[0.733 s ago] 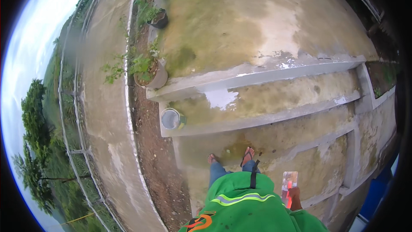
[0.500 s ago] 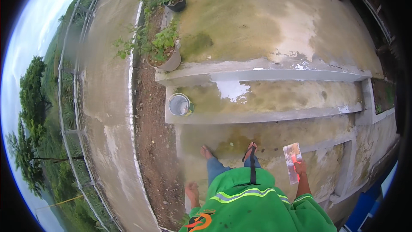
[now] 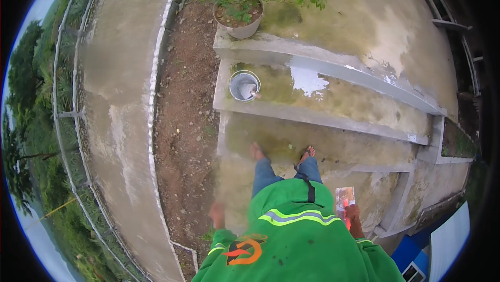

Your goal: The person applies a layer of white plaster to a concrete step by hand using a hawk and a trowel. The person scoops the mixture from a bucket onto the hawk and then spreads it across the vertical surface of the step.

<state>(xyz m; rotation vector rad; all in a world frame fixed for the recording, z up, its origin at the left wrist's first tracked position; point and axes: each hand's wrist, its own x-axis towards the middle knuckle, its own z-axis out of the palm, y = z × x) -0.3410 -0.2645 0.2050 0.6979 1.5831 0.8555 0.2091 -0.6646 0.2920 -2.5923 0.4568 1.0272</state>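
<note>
Concrete steps, wet and mossy, climb ahead; dirt strip to their left. Potted plant on the top step's corner, metal bucket on the step below. Right hand hangs low at the side, grip closed on a small packet, long axis upright, pointing ahead. Left hand hangs at the left side, blurred; grip cannot be told.
</note>
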